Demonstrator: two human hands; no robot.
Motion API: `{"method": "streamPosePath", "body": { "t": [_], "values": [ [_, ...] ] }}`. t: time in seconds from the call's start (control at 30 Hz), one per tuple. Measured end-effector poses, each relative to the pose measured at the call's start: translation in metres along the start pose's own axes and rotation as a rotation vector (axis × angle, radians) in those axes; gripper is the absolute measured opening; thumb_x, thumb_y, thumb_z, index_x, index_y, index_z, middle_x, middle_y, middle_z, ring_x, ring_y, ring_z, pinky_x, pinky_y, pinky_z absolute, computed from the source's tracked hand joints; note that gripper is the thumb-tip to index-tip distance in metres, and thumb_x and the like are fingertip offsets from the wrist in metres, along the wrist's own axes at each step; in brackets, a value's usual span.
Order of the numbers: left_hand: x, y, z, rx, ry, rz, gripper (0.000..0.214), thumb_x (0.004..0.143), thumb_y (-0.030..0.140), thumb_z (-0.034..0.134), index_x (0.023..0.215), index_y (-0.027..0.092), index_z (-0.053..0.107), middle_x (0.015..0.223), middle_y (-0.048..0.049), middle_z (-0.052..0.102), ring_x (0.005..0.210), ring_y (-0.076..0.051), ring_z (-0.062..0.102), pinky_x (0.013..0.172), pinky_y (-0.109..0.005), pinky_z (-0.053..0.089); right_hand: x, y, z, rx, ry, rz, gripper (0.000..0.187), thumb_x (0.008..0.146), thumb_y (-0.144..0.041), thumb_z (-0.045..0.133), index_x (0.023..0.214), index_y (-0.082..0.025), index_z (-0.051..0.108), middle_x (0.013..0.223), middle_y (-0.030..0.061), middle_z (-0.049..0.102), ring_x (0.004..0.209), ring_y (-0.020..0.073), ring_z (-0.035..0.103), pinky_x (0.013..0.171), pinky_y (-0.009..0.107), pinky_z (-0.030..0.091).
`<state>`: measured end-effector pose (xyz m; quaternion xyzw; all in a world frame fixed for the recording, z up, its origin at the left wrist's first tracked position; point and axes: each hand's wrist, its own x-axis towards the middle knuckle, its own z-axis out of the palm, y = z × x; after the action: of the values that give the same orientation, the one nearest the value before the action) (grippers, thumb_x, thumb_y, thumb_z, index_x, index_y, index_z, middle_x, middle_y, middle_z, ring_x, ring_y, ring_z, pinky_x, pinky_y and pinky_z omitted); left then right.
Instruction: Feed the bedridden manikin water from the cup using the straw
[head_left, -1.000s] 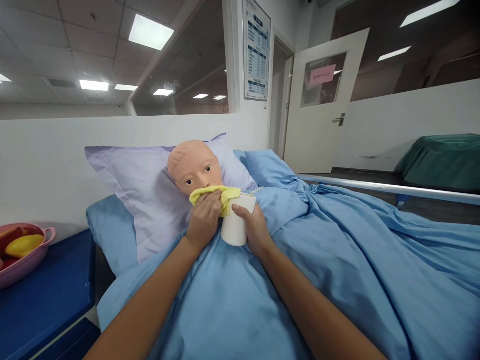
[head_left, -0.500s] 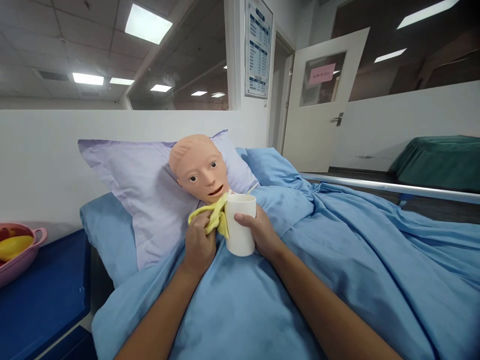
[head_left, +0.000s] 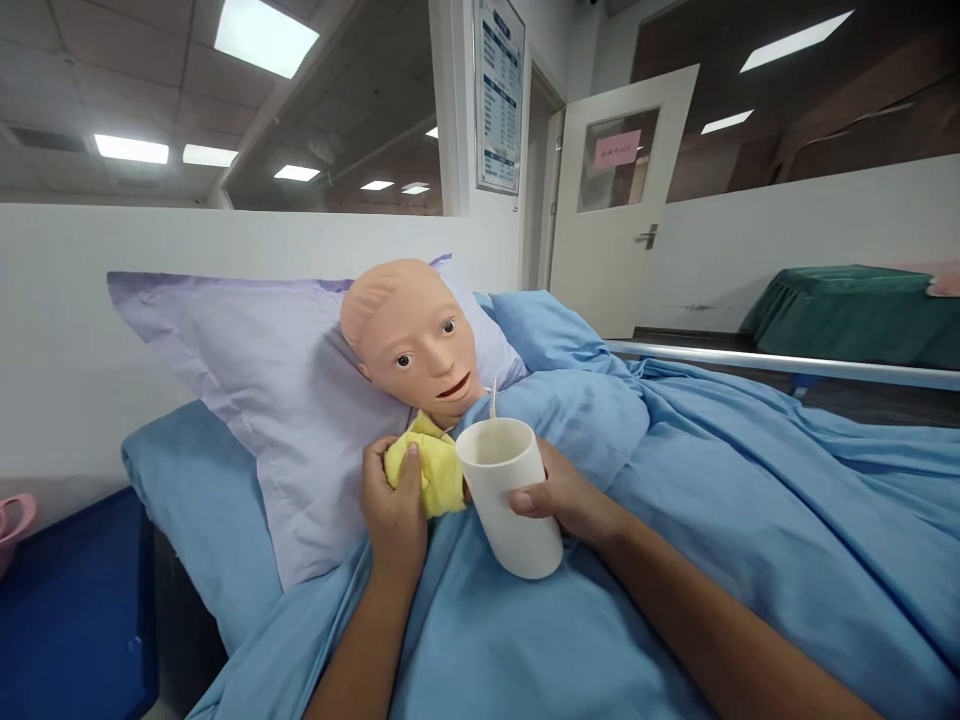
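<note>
Ceiling light panel (head_left: 266, 38) is blowing out to white, upper left; light strips (head_left: 796, 41) are glaring against dark glass (head_left: 862, 95), upper right. Diffuse light is casting soft shadows in folds of the blue quilt (head_left: 735, 500); the white cup (head_left: 514, 505) is greying toward its base. Wide-angle distortion is tilting the door (head_left: 615, 245); text on the wall poster (head_left: 500, 100) is blurring.

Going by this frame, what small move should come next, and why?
I'd probably have the right-hand grip ease the white cup more upright: it appears to tilt, its rim leaning left toward the yellow cloth in the left-hand grip, and it is above the blue bedding. Whether it holds any liquid, I can't tell.
</note>
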<state>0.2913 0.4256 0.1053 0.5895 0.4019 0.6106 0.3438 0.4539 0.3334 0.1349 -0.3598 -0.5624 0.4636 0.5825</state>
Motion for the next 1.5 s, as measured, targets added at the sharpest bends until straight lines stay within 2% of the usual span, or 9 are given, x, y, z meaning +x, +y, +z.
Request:
{"method": "streamPosePath", "body": {
  "t": [0.17, 0.37, 0.57, 0.8, 0.93, 1.1, 1.23, 1.37, 1.5],
  "values": [
    [0.001, 0.002, -0.003, 0.03, -0.107, -0.007, 0.038, 0.086, 0.054, 0.059, 0.098, 0.02, 0.068, 0.084, -0.002, 0.07, 0.076, -0.019, 0.063, 0.067, -0.029, 0.049, -0.001, 0.0, 0.003, 0.024, -0.047, 0.001, 0.06, 0.062, -0.053, 0.086, 0.106, -0.017, 0.067, 0.089, 0.0059, 0.072, 0.078, 0.0208, 0.064, 0.07, 0.031, 0.051],
    [0.003, -0.001, -0.006, 0.045, -0.133, -0.032, 0.04, 0.086, 0.058, 0.058, 0.092, 0.02, 0.066, 0.078, -0.0019, 0.07, 0.073, -0.02, 0.063, 0.065, -0.03, 0.048, 0.004, -0.003, 0.004, 0.106, -0.033, 0.066, 0.067, 0.055, -0.05, 0.089, 0.108, -0.017, 0.066, 0.089, 0.0068, 0.074, 0.073, 0.0206, 0.066, 0.063, 0.029, 0.052],
    [0.004, -0.001, -0.006, -0.02, -0.136, -0.091, 0.043, 0.084, 0.061, 0.059, 0.089, 0.019, 0.066, 0.078, -0.0018, 0.068, 0.072, -0.019, 0.061, 0.063, -0.029, 0.049, 0.011, -0.004, 0.0, 0.155, -0.078, 0.118, 0.065, 0.058, -0.045, 0.088, 0.112, -0.016, 0.066, 0.093, 0.008, 0.075, 0.07, 0.0191, 0.067, 0.062, 0.028, 0.052],
    [0.002, -0.003, -0.008, -0.014, -0.134, -0.141, 0.047, 0.082, 0.065, 0.061, 0.092, 0.019, 0.066, 0.078, -0.0021, 0.067, 0.072, -0.019, 0.061, 0.062, -0.029, 0.05, 0.005, 0.002, -0.003, 0.216, -0.011, 0.14, 0.066, 0.059, -0.047, 0.087, 0.113, -0.017, 0.066, 0.093, 0.0089, 0.075, 0.073, 0.0213, 0.068, 0.064, 0.03, 0.053],
    [0.001, -0.004, -0.007, -0.036, -0.118, -0.157, 0.047, 0.08, 0.065, 0.063, 0.089, 0.019, 0.065, 0.075, -0.0011, 0.067, 0.068, -0.018, 0.06, 0.058, -0.027, 0.049, 0.003, 0.003, -0.006, 0.295, 0.066, 0.14, 0.057, 0.063, -0.053, 0.079, 0.106, -0.016, 0.07, 0.089, 0.0096, 0.074, 0.078, 0.0232, 0.068, 0.065, 0.031, 0.053],
    [0.0, -0.005, -0.007, -0.061, -0.127, -0.15, 0.044, 0.082, 0.062, 0.063, 0.091, 0.02, 0.066, 0.075, -0.0001, 0.065, 0.068, -0.017, 0.059, 0.058, -0.026, 0.048, 0.003, 0.004, -0.009, 0.381, 0.141, 0.133, 0.054, 0.069, -0.055, 0.07, 0.107, -0.016, 0.073, 0.092, 0.0089, 0.072, 0.079, 0.0217, 0.066, 0.072, 0.031, 0.054],
    [0.0, -0.005, -0.007, -0.064, -0.093, -0.133, 0.043, 0.082, 0.061, 0.064, 0.091, 0.019, 0.065, 0.076, -0.0003, 0.065, 0.068, -0.017, 0.059, 0.059, -0.026, 0.048, 0.004, 0.006, -0.007, 0.306, 0.123, 0.124, 0.054, 0.067, -0.054, 0.072, 0.105, -0.017, 0.071, 0.093, 0.0099, 0.074, 0.078, 0.0232, 0.068, 0.068, 0.033, 0.055],
    [0.001, -0.004, -0.006, -0.056, 0.013, -0.096, 0.04, 0.082, 0.058, 0.064, 0.09, 0.019, 0.064, 0.076, 0.0, 0.064, 0.07, -0.017, 0.058, 0.06, -0.026, 0.048, 0.008, 0.003, -0.006, 0.23, 0.098, 0.131, 0.053, 0.065, -0.05, 0.078, 0.104, -0.017, 0.069, 0.092, 0.01, 0.075, 0.077, 0.0233, 0.069, 0.065, 0.032, 0.055],
    [0.001, -0.004, -0.005, -0.071, 0.03, -0.085, 0.037, 0.082, 0.055, 0.064, 0.091, 0.019, 0.063, 0.077, 0.0005, 0.064, 0.07, -0.016, 0.058, 0.061, -0.025, 0.048, 0.01, 0.001, -0.005, 0.217, 0.068, 0.125, 0.053, 0.066, -0.051, 0.079, 0.105, -0.017, 0.068, 0.087, 0.0091, 0.076, 0.072, 0.0222, 0.068, 0.062, 0.031, 0.054]
  ]
}}
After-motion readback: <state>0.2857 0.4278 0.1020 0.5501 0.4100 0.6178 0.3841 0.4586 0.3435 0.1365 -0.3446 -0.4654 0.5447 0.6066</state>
